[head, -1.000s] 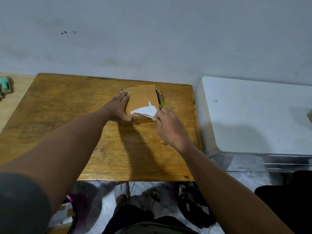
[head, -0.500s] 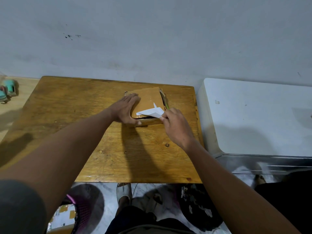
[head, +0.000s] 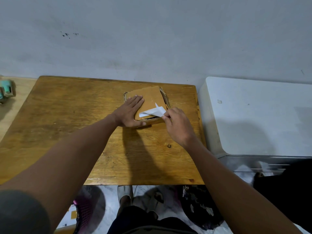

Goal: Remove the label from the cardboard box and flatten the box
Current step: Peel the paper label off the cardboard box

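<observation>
Cardboard box [head: 148,100] sits toward the far right part of the wooden table [head: 67,119], already squashed low, though a dark gap along its near edge suggests the top panel is not fully pressed down. White label [head: 152,111] lies at the near right corner of the box top, partly peeled: its free end is lifted and creased, while the left end seems stuck to the cardboard. Left hand [head: 130,112] lies flat on the left side of the box with fingers straight and spread, thumb along the near edge, pressing it in place. Right hand [head: 177,124] pinches the loose end of the label between thumb and fingertips at the right corner. By my judgement the label step is about halfway: the remaining stuck strip has to come off in one pull or it may tear. After that, the flattening looks mostly done but wants a final press to close the gap
</observation>
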